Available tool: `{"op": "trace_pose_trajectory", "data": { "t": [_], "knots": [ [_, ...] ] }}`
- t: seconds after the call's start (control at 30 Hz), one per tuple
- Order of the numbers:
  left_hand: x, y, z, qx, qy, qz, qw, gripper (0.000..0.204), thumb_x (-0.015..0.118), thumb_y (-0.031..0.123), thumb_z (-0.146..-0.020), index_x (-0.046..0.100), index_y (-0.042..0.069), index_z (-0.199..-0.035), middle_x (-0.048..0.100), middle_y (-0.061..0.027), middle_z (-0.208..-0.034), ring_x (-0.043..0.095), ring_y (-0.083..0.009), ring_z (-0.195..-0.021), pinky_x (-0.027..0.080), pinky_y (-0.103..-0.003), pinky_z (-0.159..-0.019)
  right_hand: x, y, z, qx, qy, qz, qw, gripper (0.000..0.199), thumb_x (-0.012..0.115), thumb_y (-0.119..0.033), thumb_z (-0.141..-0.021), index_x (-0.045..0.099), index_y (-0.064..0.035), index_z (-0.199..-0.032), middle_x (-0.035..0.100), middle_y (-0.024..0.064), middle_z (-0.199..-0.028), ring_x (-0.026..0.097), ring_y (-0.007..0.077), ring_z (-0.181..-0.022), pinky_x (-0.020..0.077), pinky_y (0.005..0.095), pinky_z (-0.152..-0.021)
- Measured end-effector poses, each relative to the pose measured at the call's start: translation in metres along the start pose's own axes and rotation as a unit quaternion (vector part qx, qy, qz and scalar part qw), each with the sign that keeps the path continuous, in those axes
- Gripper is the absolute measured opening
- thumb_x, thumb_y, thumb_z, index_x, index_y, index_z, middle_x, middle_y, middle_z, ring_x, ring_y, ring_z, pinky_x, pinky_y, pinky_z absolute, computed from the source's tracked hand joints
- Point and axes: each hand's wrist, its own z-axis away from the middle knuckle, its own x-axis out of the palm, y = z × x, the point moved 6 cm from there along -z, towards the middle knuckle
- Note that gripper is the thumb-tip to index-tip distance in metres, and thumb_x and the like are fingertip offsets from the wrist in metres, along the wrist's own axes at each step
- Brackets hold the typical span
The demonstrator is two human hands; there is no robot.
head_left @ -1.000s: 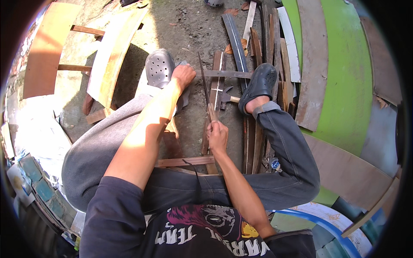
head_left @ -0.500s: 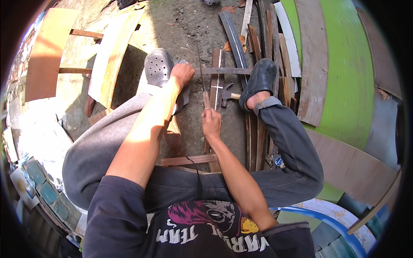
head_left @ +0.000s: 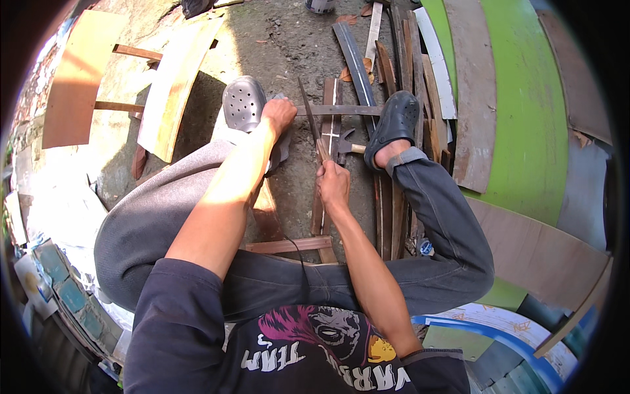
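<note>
The strip (head_left: 357, 110) lies across the upper middle of the frame, spanning from the left hand (head_left: 279, 114) to the right clog (head_left: 396, 125). The left hand is closed in a fist and seems to grip the strip's end, though its fingertips are hidden. The right hand (head_left: 333, 180), near the centre, is wrapped tightly around the wooden handle of a narrow-bladed tool (head_left: 322, 150), whose blade points up and crosses the strip beside the left hand; whether it touches cannot be told.

The work looks unfinished: the strip appears to be one piece, with no cut or separated end visible. A white line already marks the board (head_left: 333, 98) beneath it, and a hammer (head_left: 345, 146) lies just below the strip, held by neither hand.

Bold pale lettering and a printed picture cover the shirt (head_left: 187, 305), upside down. The can (head_left: 320, 5) at the top edge shows nothing readable.
</note>
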Motion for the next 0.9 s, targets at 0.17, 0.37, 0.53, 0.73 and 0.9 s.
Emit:
{"op": "trace_pose_trajectory", "data": {
  "t": [0.17, 0.37, 0.53, 0.73, 0.9],
  "knots": [
    [0.011, -0.012, 0.008, -0.031, 0.030, -0.002, 0.999, 0.023, 0.047, 0.011, -0.095, 0.064, 0.000, -0.104, 0.070, -0.0175, -0.104, 0.071, -0.0301, -0.089, 0.058, -0.040, -0.072, -0.009, -0.008, 0.060, 0.027, -0.019, 0.043, 0.998, 0.040, 0.047, -0.031, -0.089, 0.056, 0.0026, -0.068, 0.053, 0.0108, -0.055, 0.056, 0.0201, -0.055, 0.0427, 0.0366, -0.058],
    [-0.013, 0.000, 0.015, -0.023, -0.020, -0.018, 0.999, 0.025, 0.048, 0.013, -0.097, 0.068, 0.002, -0.105, 0.069, -0.0150, -0.112, 0.071, -0.0258, -0.093, 0.058, -0.036, -0.075, -0.027, -0.005, 0.076, 0.062, -0.030, 0.012, 0.998, 0.038, 0.048, -0.028, -0.089, 0.055, 0.0028, -0.068, 0.051, 0.0093, -0.054, 0.054, 0.0187, -0.055, 0.0415, 0.0346, -0.056],
    [-0.010, 0.002, 0.013, -0.036, 0.018, -0.013, 0.999, 0.025, 0.049, 0.014, -0.096, 0.067, 0.002, -0.108, 0.069, -0.0149, -0.113, 0.071, -0.0261, -0.094, 0.058, -0.036, -0.076, -0.004, -0.038, 0.003, -0.005, -0.016, 0.061, 0.998, 0.041, 0.046, -0.032, -0.089, 0.056, 0.0010, -0.066, 0.050, 0.0083, -0.052, 0.050, 0.0180, -0.050, 0.0395, 0.0359, -0.053],
    [-0.003, 0.001, 0.015, -0.020, -0.018, -0.018, 0.999, 0.026, 0.049, 0.013, -0.095, 0.066, 0.001, -0.109, 0.067, -0.0158, -0.117, 0.070, -0.0265, -0.098, 0.058, -0.037, -0.078, -0.028, -0.011, 0.113, 0.091, -0.042, -0.033, 0.994, 0.036, 0.050, -0.026, -0.089, 0.056, 0.0006, -0.066, 0.051, 0.0107, -0.053, 0.053, 0.0196, -0.050, 0.0393, 0.0353, -0.051],
    [-0.012, 0.001, 0.012, -0.021, -0.003, 0.006, 1.000, 0.026, 0.048, 0.013, -0.095, 0.066, -0.001, -0.109, 0.066, -0.0165, -0.118, 0.069, -0.0273, -0.100, 0.057, -0.037, -0.078, 0.021, 0.015, 0.136, -0.133, -0.012, 0.111, 0.985, 0.033, 0.054, -0.022, -0.092, 0.057, 0.0051, -0.073, 0.055, 0.0276, -0.064, 0.059, 0.0431, -0.061, 0.0432, 0.0460, -0.058]
  ]
}}
